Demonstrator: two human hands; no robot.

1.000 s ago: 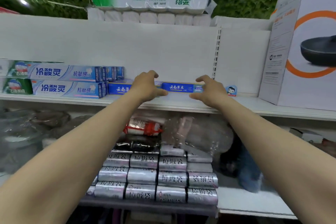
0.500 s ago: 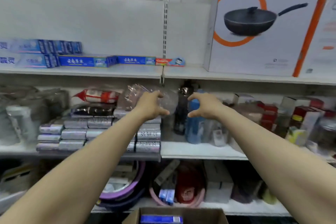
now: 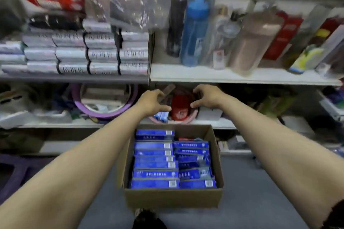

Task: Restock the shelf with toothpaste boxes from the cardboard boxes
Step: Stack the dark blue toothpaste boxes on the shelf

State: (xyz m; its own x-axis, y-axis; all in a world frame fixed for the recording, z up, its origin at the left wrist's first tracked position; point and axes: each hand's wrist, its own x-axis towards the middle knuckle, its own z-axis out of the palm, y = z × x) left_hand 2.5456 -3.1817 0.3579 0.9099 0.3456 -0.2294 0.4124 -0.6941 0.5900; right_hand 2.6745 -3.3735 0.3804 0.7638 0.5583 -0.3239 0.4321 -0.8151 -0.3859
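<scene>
The grey floor [image 3: 260, 182] bears an open cardboard box [image 3: 173, 199]; the white shelf [image 3: 242, 75] holds bottles [image 3: 193, 29].

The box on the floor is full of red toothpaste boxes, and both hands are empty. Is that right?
Not quite. The toothpaste boxes in the box are blue, not red; the head view shows it. The rest holds: the box sits on the floor, and the left hand and right hand hold nothing.
</scene>
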